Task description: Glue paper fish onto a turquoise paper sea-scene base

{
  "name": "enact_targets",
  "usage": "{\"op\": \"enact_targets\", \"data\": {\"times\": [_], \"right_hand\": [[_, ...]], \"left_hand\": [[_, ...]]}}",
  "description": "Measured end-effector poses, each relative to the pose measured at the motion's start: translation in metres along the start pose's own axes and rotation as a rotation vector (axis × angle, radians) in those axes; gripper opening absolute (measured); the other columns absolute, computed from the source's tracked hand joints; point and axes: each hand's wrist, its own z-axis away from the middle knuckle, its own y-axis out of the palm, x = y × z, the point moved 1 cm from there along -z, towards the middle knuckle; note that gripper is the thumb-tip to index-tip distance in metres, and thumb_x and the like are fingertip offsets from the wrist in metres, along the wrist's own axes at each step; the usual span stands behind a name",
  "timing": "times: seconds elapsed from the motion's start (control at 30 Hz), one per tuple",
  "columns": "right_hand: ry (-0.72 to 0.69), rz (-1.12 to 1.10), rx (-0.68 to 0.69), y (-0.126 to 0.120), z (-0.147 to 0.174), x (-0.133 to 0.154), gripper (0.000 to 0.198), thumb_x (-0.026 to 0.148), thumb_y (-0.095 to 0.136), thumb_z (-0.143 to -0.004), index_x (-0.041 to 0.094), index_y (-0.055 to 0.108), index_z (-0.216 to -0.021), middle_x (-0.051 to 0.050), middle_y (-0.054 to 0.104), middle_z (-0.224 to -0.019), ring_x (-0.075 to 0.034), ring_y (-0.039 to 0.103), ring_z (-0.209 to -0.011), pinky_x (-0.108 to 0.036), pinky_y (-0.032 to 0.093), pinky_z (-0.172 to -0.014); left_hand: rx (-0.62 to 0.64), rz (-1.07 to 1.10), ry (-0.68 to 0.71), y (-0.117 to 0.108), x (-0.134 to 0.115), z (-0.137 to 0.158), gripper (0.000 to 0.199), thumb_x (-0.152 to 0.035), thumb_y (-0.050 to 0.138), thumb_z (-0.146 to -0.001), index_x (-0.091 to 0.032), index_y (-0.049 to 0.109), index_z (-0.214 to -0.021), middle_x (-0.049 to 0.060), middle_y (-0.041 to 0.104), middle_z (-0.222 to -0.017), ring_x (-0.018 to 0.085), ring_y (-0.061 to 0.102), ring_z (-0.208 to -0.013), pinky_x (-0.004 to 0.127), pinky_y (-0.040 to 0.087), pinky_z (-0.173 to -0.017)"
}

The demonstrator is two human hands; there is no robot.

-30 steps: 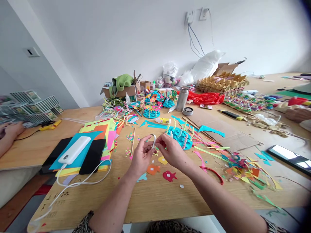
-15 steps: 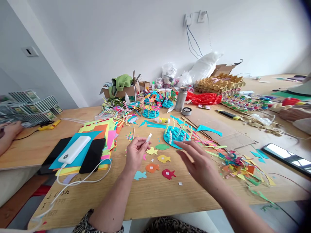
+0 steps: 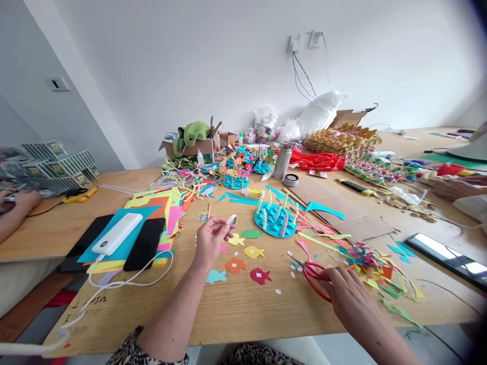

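The left hand (image 3: 212, 241) pinches a curled white strip (image 3: 231, 219) between thumb and fingers. The right hand (image 3: 348, 294) has its fingers bent against the red handles of scissors (image 3: 307, 274); I cannot tell how tightly they close.

Taking the red paper fish (image 3: 261, 276) as the clock's centre, the scissors lie at three and the strip between ten and eleven. Other fish spread from nine to twelve on the wooden table (image 3: 236, 317), and a blue base (image 3: 262, 220) with beaded stems stands near one. Coloured paper (image 3: 173, 213) is stacked toward ten, a metal bottle (image 3: 282, 163) stands past twelve, and behind it rises a pale wall (image 3: 213, 66) with sockets (image 3: 295, 43).
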Motion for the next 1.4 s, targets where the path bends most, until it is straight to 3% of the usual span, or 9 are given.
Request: {"op": "enact_targets", "data": {"times": [0.13,0.2,0.3,0.47,0.57,0.7,1.07,1.4], "right_hand": [[0.057,-0.389,0.202,-0.025,-0.017,0.025,0.032,0.045,0.037,-0.093,0.021,0.058,-0.093,-0.009,0.065,-0.085,-0.020,0.058,-0.069,-0.033,0.048,-0.063],[-0.026,-0.586,0.327,-0.032,-0.032,0.047,0.035,0.047,0.036,-0.095,0.020,0.058,-0.098,-0.007,0.064,-0.086,-0.017,0.057,-0.069,-0.029,0.048,-0.063],[-0.124,-0.818,0.395,-0.030,-0.065,0.083,0.037,0.049,0.047,-0.091,0.018,0.057,-0.109,-0.008,0.064,-0.094,-0.017,0.058,-0.081,-0.028,0.048,-0.068],[-0.170,-0.786,0.420,-0.010,-0.119,0.131,0.041,0.056,0.056,-0.083,0.015,0.059,-0.083,-0.001,0.055,-0.068,-0.012,0.048,-0.060,-0.025,0.039,-0.053],[-0.227,-0.694,0.415,0.000,-0.133,0.149,0.044,0.059,0.055,-0.082,0.017,0.053,-0.069,0.004,0.044,-0.057,-0.010,0.036,-0.053,-0.023,0.029,-0.047],[-0.273,-0.673,0.434,0.013,-0.130,0.155,0.048,0.061,0.053,-0.082,0.018,0.045,-0.063,0.005,0.037,-0.057,-0.009,0.030,-0.054,-0.023,0.023,-0.047],[-0.263,-0.726,0.562,0.023,-0.127,0.142,0.048,0.063,0.054,-0.082,0.017,0.048,-0.066,0.006,0.038,-0.058,-0.008,0.030,-0.054,-0.024,0.022,-0.047],[-0.288,-0.690,0.526,0.025,-0.125,0.140,0.047,0.061,0.055,-0.082,0.017,0.049,-0.065,0.006,0.039,-0.057,-0.008,0.029,-0.054,-0.024,0.022,-0.047]], "left_hand": [[0.001,0.005,-0.025,0.000,0.001,0.000,0.027,-0.033,0.075,-0.069,-0.015,0.059,-0.081,0.007,0.074,-0.075,0.011,0.063,-0.052,0.020,0.046,-0.050],[-0.001,0.002,-0.034,0.000,0.001,0.001,0.027,-0.034,0.074,-0.069,-0.015,0.060,-0.082,0.006,0.074,-0.075,0.011,0.063,-0.053,0.021,0.046,-0.051],[-0.005,0.001,-0.045,0.000,0.000,0.001,0.028,-0.035,0.073,-0.070,-0.014,0.061,-0.083,0.007,0.074,-0.076,0.012,0.063,-0.054,0.021,0.047,-0.052],[-0.049,0.016,-0.051,-0.002,-0.003,0.001,0.030,-0.037,0.075,-0.069,-0.014,0.061,-0.082,0.007,0.074,-0.076,0.012,0.063,-0.054,0.021,0.047,-0.052],[-0.079,0.011,-0.053,-0.005,-0.005,0.000,0.028,-0.035,0.074,-0.070,-0.013,0.062,-0.083,0.009,0.074,-0.077,0.013,0.064,-0.056,0.022,0.048,-0.054],[-0.105,-0.007,-0.039,-0.007,-0.008,-0.002,0.026,-0.034,0.073,-0.070,-0.013,0.064,-0.082,0.008,0.074,-0.075,0.012,0.064,-0.055,0.022,0.048,-0.054],[-0.133,-0.057,-0.041,-0.008,-0.004,-0.004,0.024,-0.033,0.072,-0.071,-0.014,0.065,-0.082,0.008,0.075,-0.077,0.013,0.065,-0.056,0.022,0.049,-0.054],[-0.090,-0.142,-0.046,-0.003,-0.004,-0.001,0.020,-0.033,0.071,-0.073,-0.015,0.066,-0.081,0.007,0.074,-0.077,0.014,0.066,-0.057,0.023,0.051,-0.055]]}}
